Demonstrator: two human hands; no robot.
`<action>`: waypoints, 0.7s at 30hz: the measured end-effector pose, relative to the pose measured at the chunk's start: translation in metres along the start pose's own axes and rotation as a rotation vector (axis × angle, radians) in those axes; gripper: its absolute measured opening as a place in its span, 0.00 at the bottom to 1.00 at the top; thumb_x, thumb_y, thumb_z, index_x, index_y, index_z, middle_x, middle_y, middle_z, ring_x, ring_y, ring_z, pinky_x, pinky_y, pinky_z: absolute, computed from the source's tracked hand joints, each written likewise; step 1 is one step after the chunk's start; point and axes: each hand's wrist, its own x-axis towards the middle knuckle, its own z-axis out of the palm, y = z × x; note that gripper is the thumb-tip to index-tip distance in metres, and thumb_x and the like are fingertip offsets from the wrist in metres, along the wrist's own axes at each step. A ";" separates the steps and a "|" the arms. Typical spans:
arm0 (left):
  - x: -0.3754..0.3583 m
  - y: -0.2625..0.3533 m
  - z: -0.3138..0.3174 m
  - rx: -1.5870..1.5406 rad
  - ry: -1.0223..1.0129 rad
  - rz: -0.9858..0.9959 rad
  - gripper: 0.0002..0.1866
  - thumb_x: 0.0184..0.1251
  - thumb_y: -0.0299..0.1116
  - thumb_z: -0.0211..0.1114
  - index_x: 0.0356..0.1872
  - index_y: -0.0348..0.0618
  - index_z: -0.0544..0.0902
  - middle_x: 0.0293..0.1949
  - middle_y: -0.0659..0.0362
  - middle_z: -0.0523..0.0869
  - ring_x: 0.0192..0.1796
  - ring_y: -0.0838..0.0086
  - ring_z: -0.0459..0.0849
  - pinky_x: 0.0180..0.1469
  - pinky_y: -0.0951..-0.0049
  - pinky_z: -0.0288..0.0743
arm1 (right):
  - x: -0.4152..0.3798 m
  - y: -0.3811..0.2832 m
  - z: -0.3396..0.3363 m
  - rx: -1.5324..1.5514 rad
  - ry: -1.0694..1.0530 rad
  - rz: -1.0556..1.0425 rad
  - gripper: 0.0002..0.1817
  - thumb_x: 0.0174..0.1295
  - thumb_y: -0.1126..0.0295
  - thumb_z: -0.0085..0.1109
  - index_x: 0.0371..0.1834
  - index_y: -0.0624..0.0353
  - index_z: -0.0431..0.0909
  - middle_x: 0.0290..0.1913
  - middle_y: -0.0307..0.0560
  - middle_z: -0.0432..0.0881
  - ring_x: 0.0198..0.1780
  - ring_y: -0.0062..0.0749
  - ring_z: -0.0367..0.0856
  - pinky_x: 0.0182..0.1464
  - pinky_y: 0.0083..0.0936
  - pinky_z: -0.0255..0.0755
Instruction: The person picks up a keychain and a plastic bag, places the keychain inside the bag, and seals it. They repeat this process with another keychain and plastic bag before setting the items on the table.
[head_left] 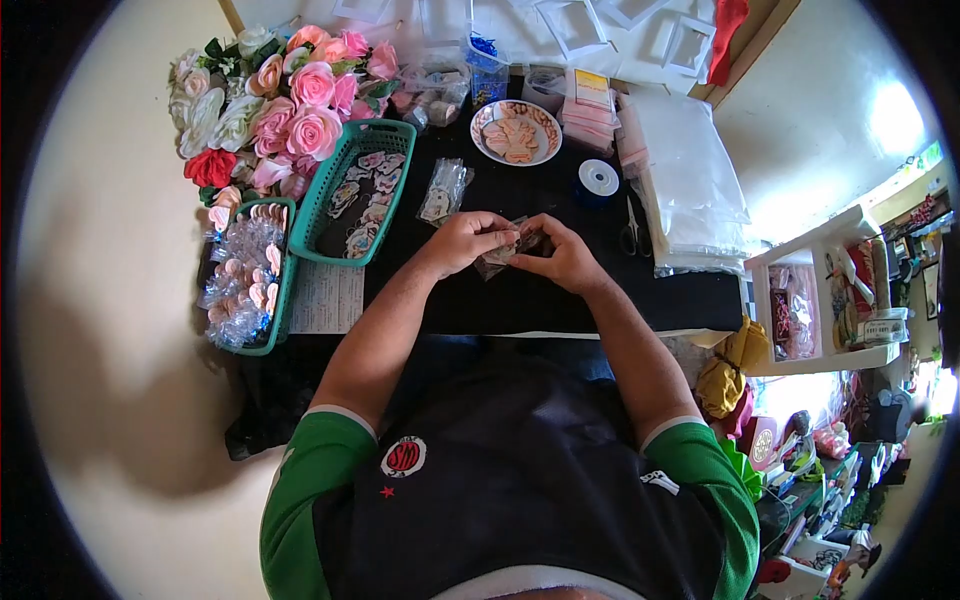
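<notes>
Above the black tabletop, my left hand (pixel 468 241) pinches one side of a small transparent plastic packet (pixel 493 264). My right hand (pixel 562 254) grips the packet's other side, fingers bent around it. Something pale and flat shows inside, but fingers cover most of it. Just beyond my left hand lies another transparent packet (pixel 441 192) with small printed pieces in it. A green basket (pixel 299 228) to the left holds several small printed cutouts (pixel 372 217). Farther back, a patterned plate (pixel 549 118) bears peach-coloured pieces (pixel 515 138).
Artificial roses (pixel 300 110) crowd the back left, above a second green basket (pixel 285 300) of wrapped items (pixel 240 265). Right of my hands are a ribbon spool (pixel 598 180), scissors (pixel 630 232) and stacked plastic bags (pixel 692 185). A white shelf (pixel 822 362) stands farther right.
</notes>
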 end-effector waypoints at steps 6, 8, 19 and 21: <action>-0.001 -0.002 -0.003 -0.062 -0.037 0.029 0.18 0.70 0.38 0.66 0.52 0.36 0.83 0.41 0.59 0.87 0.44 0.81 0.84 0.47 0.79 0.78 | -0.001 0.001 0.000 0.093 0.047 0.084 0.20 0.55 0.65 0.75 0.47 0.57 0.75 0.42 0.41 0.80 0.44 0.25 0.80 0.48 0.26 0.76; -0.001 -0.006 -0.007 -0.199 -0.122 0.059 0.20 0.71 0.35 0.63 0.59 0.35 0.78 0.44 0.58 0.87 0.45 0.80 0.84 0.47 0.79 0.78 | -0.001 0.000 -0.003 0.105 0.069 0.117 0.19 0.56 0.66 0.75 0.46 0.56 0.76 0.41 0.40 0.80 0.42 0.23 0.80 0.47 0.25 0.76; -0.001 -0.006 -0.008 -0.222 -0.131 0.027 0.25 0.69 0.28 0.61 0.67 0.37 0.71 0.50 0.56 0.83 0.53 0.76 0.82 0.57 0.74 0.76 | -0.003 -0.005 -0.003 0.117 0.033 0.116 0.15 0.57 0.66 0.73 0.43 0.57 0.79 0.39 0.39 0.81 0.42 0.24 0.81 0.48 0.25 0.76; -0.001 -0.005 -0.009 -0.206 -0.130 0.032 0.25 0.69 0.28 0.62 0.67 0.37 0.71 0.49 0.56 0.83 0.53 0.76 0.82 0.57 0.74 0.75 | 0.000 0.004 -0.003 0.156 0.015 0.082 0.15 0.57 0.67 0.74 0.43 0.57 0.79 0.41 0.40 0.81 0.43 0.24 0.81 0.50 0.25 0.76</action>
